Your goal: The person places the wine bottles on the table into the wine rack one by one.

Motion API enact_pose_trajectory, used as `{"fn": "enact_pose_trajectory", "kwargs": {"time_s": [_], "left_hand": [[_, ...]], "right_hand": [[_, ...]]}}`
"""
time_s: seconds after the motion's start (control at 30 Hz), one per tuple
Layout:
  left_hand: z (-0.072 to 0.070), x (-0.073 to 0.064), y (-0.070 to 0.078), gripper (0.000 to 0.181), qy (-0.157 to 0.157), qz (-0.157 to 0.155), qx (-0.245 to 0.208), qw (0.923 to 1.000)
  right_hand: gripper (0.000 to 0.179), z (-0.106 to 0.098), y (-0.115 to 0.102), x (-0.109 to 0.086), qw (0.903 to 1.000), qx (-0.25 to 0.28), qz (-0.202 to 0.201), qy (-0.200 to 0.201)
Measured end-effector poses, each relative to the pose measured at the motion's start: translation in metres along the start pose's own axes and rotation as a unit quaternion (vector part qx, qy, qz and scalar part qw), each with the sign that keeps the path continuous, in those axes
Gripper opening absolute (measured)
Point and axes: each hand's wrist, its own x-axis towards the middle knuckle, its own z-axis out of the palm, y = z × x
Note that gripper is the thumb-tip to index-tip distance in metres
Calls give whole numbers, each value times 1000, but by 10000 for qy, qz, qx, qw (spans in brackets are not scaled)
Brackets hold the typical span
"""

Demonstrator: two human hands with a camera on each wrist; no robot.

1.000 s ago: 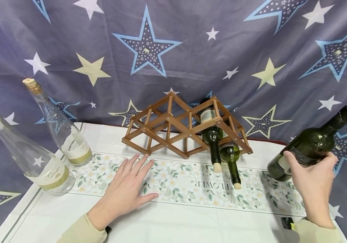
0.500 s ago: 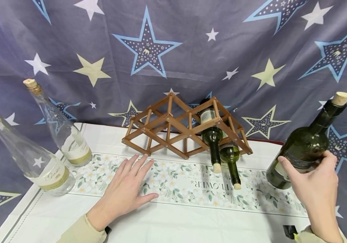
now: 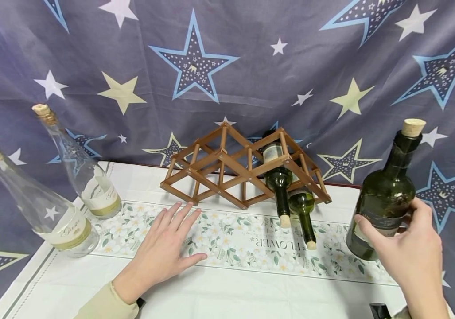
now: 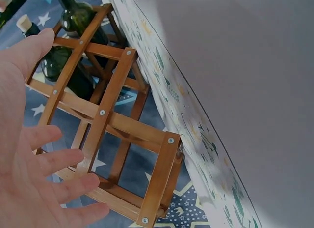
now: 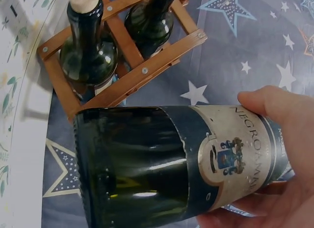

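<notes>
My right hand [image 3: 412, 248] grips a dark green wine bottle [image 3: 388, 195] round its lower body. The bottle is corked and leans slightly right, neck up. In the right wrist view its label [image 5: 230, 154] carries the letters NEGROAMA, and its base points toward the rack. A brown wooden wine rack [image 3: 220, 155] stands at the back middle. Two green bottles lie in its right side: an upper bottle [image 3: 279, 179] and a lower bottle [image 3: 302, 201], corked necks facing front. Fingers spread, my left hand [image 3: 167, 243] is over the table runner in front of the rack.
Two clear corked bottles stand at the left, a nearer bottle [image 3: 61, 223] and a farther bottle [image 3: 99, 190]. A floral runner [image 3: 227, 248] crosses the white tablecloth [image 3: 251, 292]. Behind everything hangs a purple-grey star-patterned curtain [image 3: 247, 79].
The right hand has brought the bottle leftward and a little nearer, turning it from a strong rightward slant to almost upright. The left hand and the racked bottles have stayed put.
</notes>
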Motion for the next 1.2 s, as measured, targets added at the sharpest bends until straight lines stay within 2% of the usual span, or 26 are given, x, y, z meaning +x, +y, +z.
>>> {"fn": "enact_pose_trajectory", "kwargs": {"time_s": [0.5,0.93,1.2], "left_hand": [[-3,0,2,108,82,5,-112,9999],[-2,-1,1,106,285,80,-210,9993],[-2,-1,1,106,347,124,-262,9990]], "right_hand": [[102,2,-11,-17,9947,-8,-993,-258],[94,13,-19,-28,9736,114,-2257,-325],[95,20,-22,-38,9651,144,-2528,-676]]}}
